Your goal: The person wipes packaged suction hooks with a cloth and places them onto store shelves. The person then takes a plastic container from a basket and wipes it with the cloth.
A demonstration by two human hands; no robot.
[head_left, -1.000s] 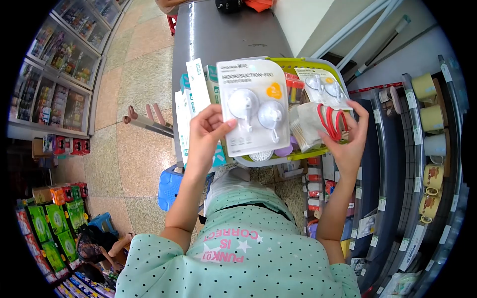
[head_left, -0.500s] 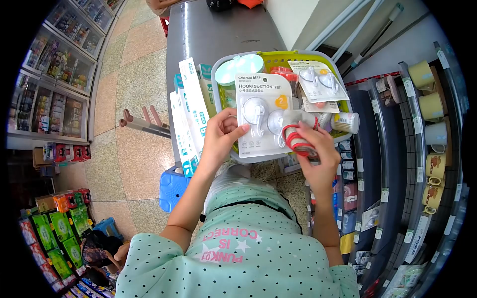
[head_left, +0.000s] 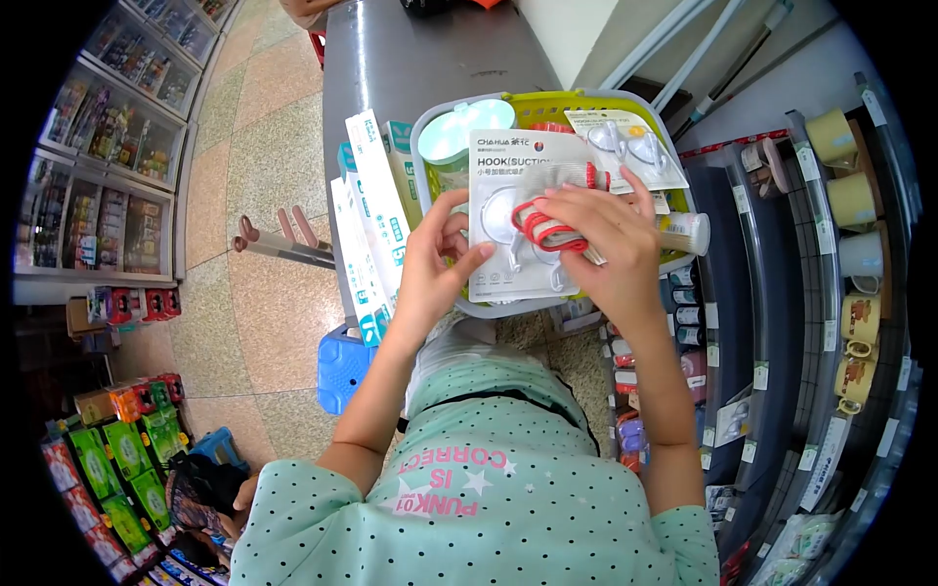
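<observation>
The basket (head_left: 430, 127) sits at the grey tabletop (head_left: 391, 59) edge. Over the basket, the left hand (head_left: 430, 269) pinches the hook card (head_left: 508, 225); the right hand (head_left: 596, 239) fingers press a red-banded bundle (head_left: 542, 227) onto it. Probably sorting; next needs a careful set-down.

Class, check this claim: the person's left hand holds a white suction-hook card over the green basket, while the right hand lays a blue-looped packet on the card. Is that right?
One detail is wrong: the loops on the clear packet under the right hand are red, not blue, as the head view shows. The left hand does hold the white suction-hook card over the green basket.
</observation>
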